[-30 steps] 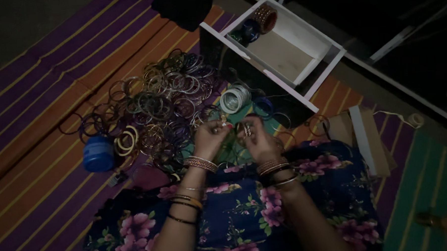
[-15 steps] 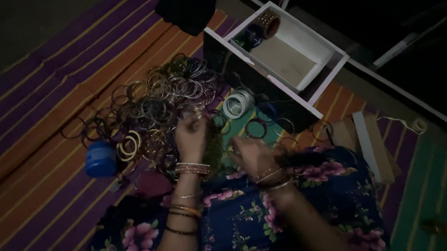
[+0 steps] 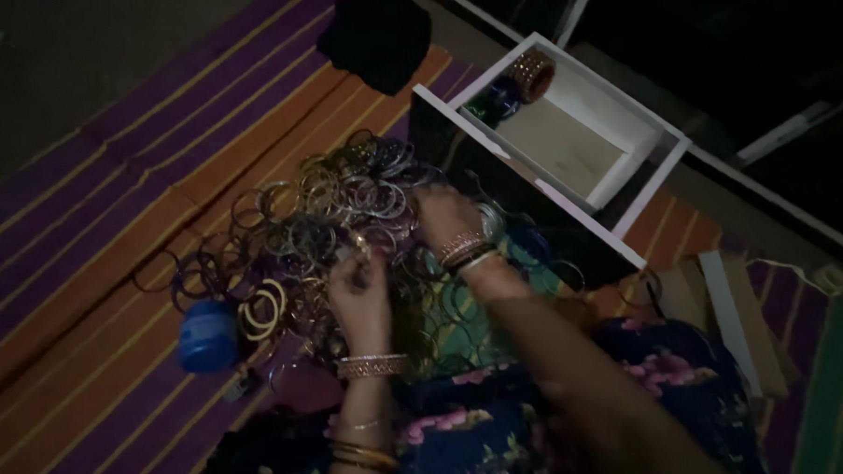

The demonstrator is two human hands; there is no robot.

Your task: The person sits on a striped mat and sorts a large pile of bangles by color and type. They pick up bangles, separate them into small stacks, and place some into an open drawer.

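Note:
A big heap of loose bangles (image 3: 318, 213) in many colours lies on a striped mat (image 3: 95, 248) in dim light. My left hand (image 3: 358, 291) hovers over the near side of the heap, fingers pinched on a thin bangle at its tips. My right hand (image 3: 444, 217) reaches further out, with its fingers down in the heap beside the dark front of a white drawer (image 3: 630, 178). Both wrists wear bangles. Whether the right fingers grip anything is hidden.
The white drawer holds a copper-coloured bangle stack (image 3: 531, 74) and dark blue ones. A blue jar (image 3: 207, 335) and a set of yellow bangles (image 3: 263, 308) lie left of my hands. A dark cloth (image 3: 377, 33) lies beyond; flat cardboard pieces (image 3: 733, 320) and a tape roll (image 3: 829, 279) lie at right.
My hands were together near my lap working on bangles. The right hand has since stretched forward into the heap, covering the white bangle stack. The left hand moved slightly left.

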